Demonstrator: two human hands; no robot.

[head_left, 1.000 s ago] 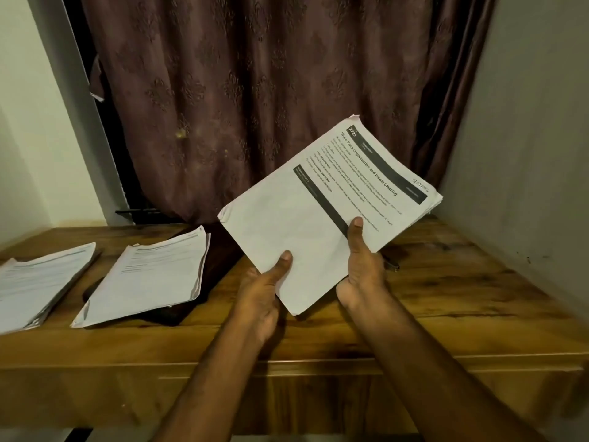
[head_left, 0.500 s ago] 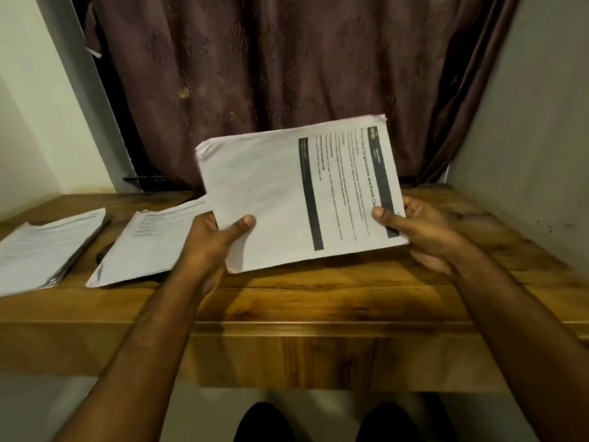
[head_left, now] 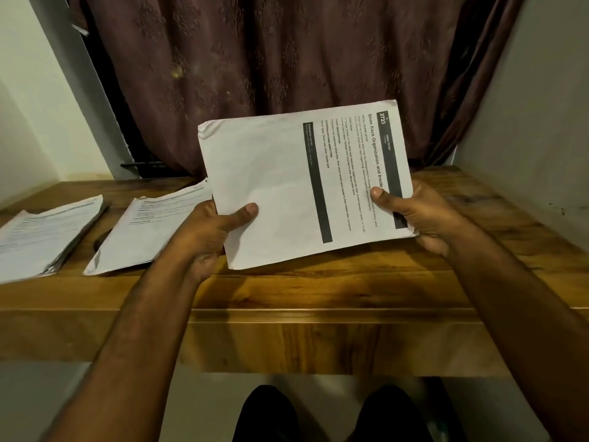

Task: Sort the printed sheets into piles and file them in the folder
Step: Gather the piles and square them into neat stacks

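Nearest, at the bottom edge, two dark rounded shapes [head_left: 331,413], cut off and too dim to identify. Above them, both bare forearms reaching forward over the front edge of the wooden table [head_left: 318,288]. Left hand [head_left: 207,237] curled round the lower left edge of the held sheaf of sheets [head_left: 299,189], thumb flat across the front, fingers tucked out of sight behind. Right hand [head_left: 414,218] gripping the right edge the same way, thumb pressed over the print, fingers hidden behind the paper. Sheaf raised off the table, turned sideways so the text runs top to bottom, tilted slightly anticlockwise. White paper, several sheets by the ragged, curled upper left corner; dark header bar with "2723" along the right, bold title beginning "Shoe Rack Organization and Insole", its end covered by the right thumb; second dark band down the middle; small lines of print too fine to read.

Further left on the table, middle pile [head_left: 149,231] of printed sheets, near corner hidden by the left hand, lying on something dark [head_left: 100,242] barely showing. Beyond it, far-left pile [head_left: 41,240], cut off by the frame edge, lying apart from the middle pile. Behind everything, a patterned brown curtain [head_left: 271,59] between pale walls.
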